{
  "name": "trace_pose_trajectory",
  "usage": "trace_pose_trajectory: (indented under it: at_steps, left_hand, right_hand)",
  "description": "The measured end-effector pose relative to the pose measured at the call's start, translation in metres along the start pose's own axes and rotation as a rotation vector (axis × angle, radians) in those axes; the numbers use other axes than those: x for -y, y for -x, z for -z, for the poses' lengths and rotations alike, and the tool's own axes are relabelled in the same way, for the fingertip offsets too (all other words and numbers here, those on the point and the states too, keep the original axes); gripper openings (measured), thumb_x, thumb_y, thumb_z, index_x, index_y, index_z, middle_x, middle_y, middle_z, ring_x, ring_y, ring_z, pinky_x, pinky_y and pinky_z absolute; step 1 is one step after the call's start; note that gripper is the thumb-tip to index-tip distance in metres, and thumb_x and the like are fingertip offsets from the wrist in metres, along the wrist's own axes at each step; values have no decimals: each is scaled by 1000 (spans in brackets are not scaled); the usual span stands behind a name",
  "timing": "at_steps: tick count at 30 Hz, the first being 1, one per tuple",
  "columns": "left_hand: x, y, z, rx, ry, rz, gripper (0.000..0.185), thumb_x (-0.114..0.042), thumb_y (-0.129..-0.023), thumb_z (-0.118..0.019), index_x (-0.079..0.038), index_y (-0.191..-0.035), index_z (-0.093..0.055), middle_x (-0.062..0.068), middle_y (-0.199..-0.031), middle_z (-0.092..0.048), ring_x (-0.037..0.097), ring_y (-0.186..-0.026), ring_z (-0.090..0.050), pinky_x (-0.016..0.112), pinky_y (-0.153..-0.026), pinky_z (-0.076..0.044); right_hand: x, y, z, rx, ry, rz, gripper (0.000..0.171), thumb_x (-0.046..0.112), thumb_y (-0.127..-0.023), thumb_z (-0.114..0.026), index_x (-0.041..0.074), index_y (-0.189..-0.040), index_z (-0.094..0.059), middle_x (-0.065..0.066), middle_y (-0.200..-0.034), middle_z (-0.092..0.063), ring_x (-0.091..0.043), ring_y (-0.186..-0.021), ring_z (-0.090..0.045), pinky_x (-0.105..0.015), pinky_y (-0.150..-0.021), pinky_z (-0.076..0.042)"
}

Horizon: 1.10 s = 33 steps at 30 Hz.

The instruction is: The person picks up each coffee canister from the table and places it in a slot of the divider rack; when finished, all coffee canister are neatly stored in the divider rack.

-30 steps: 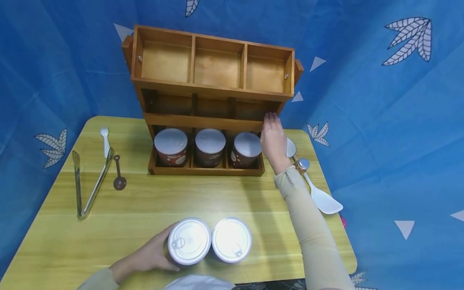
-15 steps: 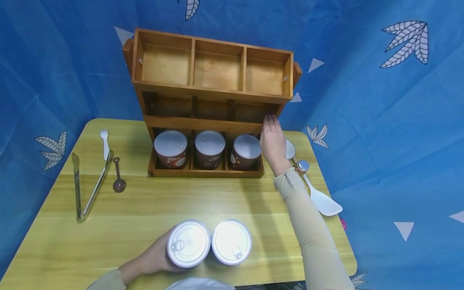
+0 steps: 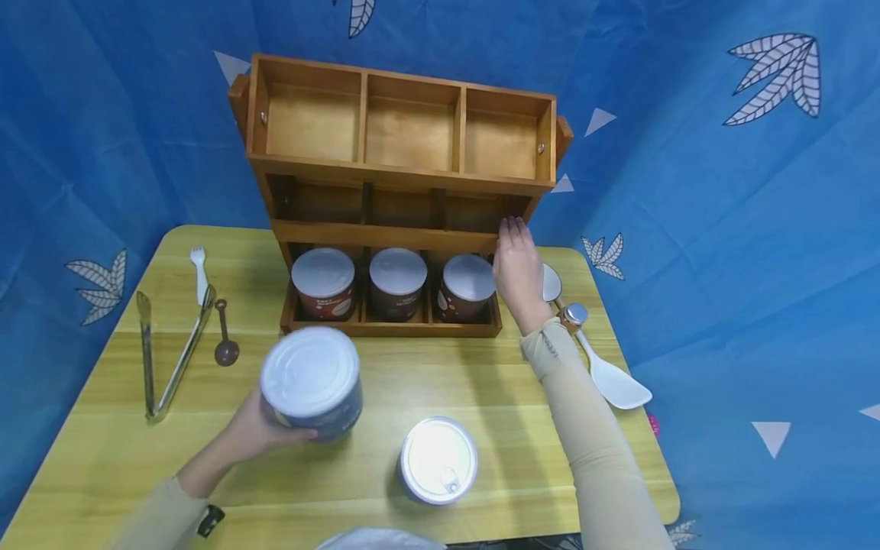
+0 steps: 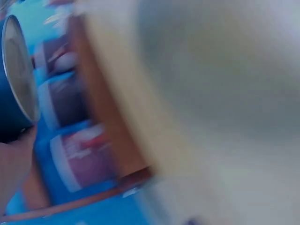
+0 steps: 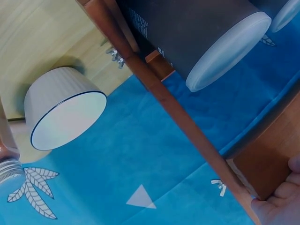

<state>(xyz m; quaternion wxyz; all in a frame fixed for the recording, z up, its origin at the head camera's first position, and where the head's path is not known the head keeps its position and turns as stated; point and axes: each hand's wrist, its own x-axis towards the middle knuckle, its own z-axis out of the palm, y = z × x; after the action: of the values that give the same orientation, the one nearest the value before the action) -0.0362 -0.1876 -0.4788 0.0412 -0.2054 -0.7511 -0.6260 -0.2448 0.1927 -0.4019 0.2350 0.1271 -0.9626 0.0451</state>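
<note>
The person's left hand (image 3: 256, 426) curls its fingers and thumb around a dark blue round tin with a silver pull-tab lid (image 3: 313, 382), holding it lifted above the yellow wooden table (image 3: 275, 473). The tin tilts slightly, its lid facing up and toward the camera. In the left wrist view the picture is badly blurred; only the tin's lid edge (image 4: 18, 70) and part of the hand (image 4: 11, 164) show.

Just right of the held tin and nearer the person, a second silver-lidded round tin (image 3: 438, 460) stands on the table. Beyond the grip stands a brown wooden three-tier rack (image 3: 399, 179), its bottom tier holding three dark brown tubs with white lids (image 3: 397, 281), one per compartment. Left of the grip lie metal tongs (image 3: 168, 351), a small brown measuring spoon (image 3: 224, 332) and a small white fork (image 3: 199, 267).

The right hand (image 3: 519, 271) rests with straight fingers against the right end of the rack's middle tier; the right wrist view shows its fingertips (image 5: 281, 197) touching the wood. Just right of that hand lie a white plastic rice paddle (image 3: 612, 378) and a small white cup (image 5: 63, 115).
</note>
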Motion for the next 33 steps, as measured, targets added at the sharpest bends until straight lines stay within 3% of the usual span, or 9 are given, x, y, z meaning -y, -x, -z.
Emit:
trace_pose_trajectory:
  at_steps: [3,9,12,15,18,21,26,30,33]
  left_hand:
    - [-29,-36,18,-18,10,-94,123,16,-45,-83,0,-152,-23,-13,-142,-47,-1,-126,-48,7,-105,-37]
    - [-92,-105,49,-47,66,-119,108,17,-59,-79,-8,-152,-28,-2,-142,-47,10,-127,-49,13,-100,-44]
    - [-118,-138,61,-69,94,-156,100,14,-63,-78,-7,-149,-33,4,-143,-48,17,-130,-48,19,-104,-44]
    - [-141,-168,69,-148,23,-126,94,9,-67,-78,-12,-149,-37,3,-143,-49,18,-131,-47,28,-110,-42]
    - [-158,-194,73,-235,17,-77,90,3,-71,-79,-18,-148,-38,2,-145,-49,20,-134,-45,38,-118,-35]
    - [-168,-218,74,-316,62,-73,88,-3,-72,-81,-21,-147,-38,2,-147,-47,21,-137,-43,40,-121,-31]
    - [-171,-252,67,-456,68,-212,94,-10,-68,-85,-11,-147,-34,3,-144,-48,20,-137,-43,33,-119,-34]
    - [-167,-269,58,-536,37,-296,100,-14,-64,-88,-2,-146,-31,6,-144,-46,19,-136,-43,27,-117,-33]
    - [-161,-275,53,-587,-7,-284,103,-15,-63,-89,-1,-145,-29,6,-146,-44,15,-137,-42,22,-117,-31]
  right_hand:
    - [0,0,2,-3,-4,2,40,6,-101,-44,-11,-137,-49,-27,-139,-55,-37,-136,-48,-40,-120,-35]
    - [1,0,4,2,13,1,41,5,-99,-46,-11,-137,-49,-26,-140,-55,-37,-136,-48,-41,-120,-36]
    - [1,0,5,1,8,-5,41,5,-99,-47,-10,-137,-49,-26,-141,-54,-37,-136,-48,-42,-119,-37]
    - [1,0,5,0,10,-5,41,5,-99,-48,-10,-137,-49,-26,-141,-54,-37,-136,-48,-42,-118,-37]
    - [0,1,6,3,17,0,41,6,-99,-49,-10,-137,-49,-26,-140,-54,-37,-136,-49,-41,-119,-37]
    - [0,1,7,-1,32,6,41,6,-99,-49,-10,-137,-50,-26,-140,-55,-36,-135,-49,-40,-118,-37]
    - [0,1,8,-10,30,5,41,6,-98,-50,-10,-136,-50,-25,-139,-56,-37,-134,-50,-41,-118,-38]
    - [1,1,7,2,32,-4,42,6,-98,-51,-9,-137,-50,-25,-140,-55,-36,-135,-49,-41,-118,-38]
    - [1,1,6,11,33,-7,42,6,-98,-50,-9,-137,-50,-25,-140,-55,-36,-136,-49,-41,-118,-38]
